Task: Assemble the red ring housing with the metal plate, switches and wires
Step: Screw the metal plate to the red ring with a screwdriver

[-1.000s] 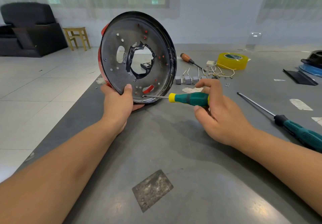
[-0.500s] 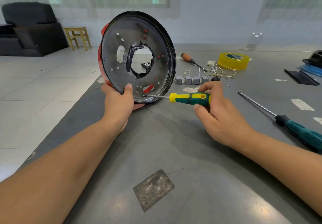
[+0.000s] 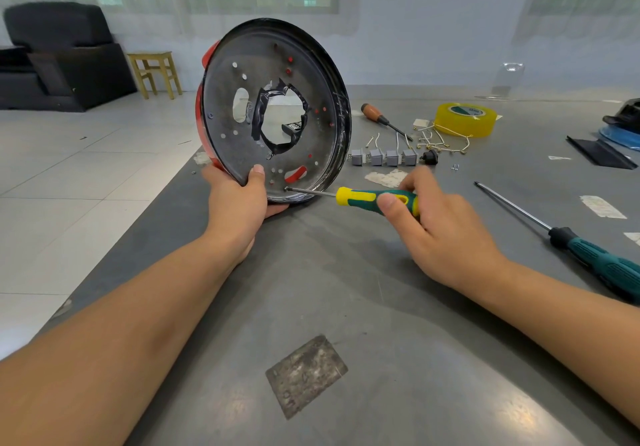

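Left hand grips metal plate; right hand holds screwdriver

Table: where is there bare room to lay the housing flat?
The near table between the forearms is bare except a flat grey patch. It is crowded behind: grey switches, wires, yellow tape roll, and the long screwdriver on the right.

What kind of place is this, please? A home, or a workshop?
Probably a simple workshop in a plain room: a grey metal worktable carries screwdrivers, a tape roll and loose switches. A sofa stands behind.
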The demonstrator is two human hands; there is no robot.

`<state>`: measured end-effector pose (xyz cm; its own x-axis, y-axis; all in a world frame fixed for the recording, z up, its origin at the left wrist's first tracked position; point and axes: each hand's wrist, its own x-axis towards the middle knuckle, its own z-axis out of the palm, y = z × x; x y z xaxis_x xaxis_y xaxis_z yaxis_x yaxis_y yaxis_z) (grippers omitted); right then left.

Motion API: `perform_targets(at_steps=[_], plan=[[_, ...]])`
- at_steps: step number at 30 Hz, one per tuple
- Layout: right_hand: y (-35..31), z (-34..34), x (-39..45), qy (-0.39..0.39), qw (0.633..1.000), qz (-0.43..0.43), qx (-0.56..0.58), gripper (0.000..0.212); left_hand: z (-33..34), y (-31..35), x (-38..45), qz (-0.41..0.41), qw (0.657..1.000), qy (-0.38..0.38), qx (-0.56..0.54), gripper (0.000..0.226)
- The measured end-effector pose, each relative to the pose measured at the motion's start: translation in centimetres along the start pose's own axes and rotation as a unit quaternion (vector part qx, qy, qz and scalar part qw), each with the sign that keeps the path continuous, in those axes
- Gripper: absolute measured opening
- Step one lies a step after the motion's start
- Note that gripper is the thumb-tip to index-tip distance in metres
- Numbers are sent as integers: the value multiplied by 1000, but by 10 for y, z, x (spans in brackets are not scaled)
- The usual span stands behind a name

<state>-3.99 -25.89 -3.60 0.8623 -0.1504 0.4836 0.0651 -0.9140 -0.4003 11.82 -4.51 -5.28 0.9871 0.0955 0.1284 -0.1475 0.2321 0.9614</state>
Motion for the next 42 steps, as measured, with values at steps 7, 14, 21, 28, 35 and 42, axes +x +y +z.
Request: perform_targets(at_steps=[7, 14, 21, 28, 35, 42], plan=[[0, 1, -1, -5, 998, -47, 33, 44, -1, -1, 0, 3, 1000, -2, 2, 27], [-4, 1, -1, 70, 997, -12, -32, 41, -1, -2, 1, 5, 1000, -10, 10, 28], [-3, 1, -1, 36, 999, -35, -9, 35, -1, -4, 3, 9, 1000, -12, 21, 28], [2, -6, 3, 51, 994, 12, -93, 57, -2, -5, 3, 11, 1000, -10, 24, 27], [-2, -3, 1, 15, 999, -29, -30, 33, -2, -5, 3, 11, 1000, -11, 27, 27], [4, -5, 3, 9, 999, -10, -44, 43, -2, -5, 4, 6, 1000, -6, 25, 29]])
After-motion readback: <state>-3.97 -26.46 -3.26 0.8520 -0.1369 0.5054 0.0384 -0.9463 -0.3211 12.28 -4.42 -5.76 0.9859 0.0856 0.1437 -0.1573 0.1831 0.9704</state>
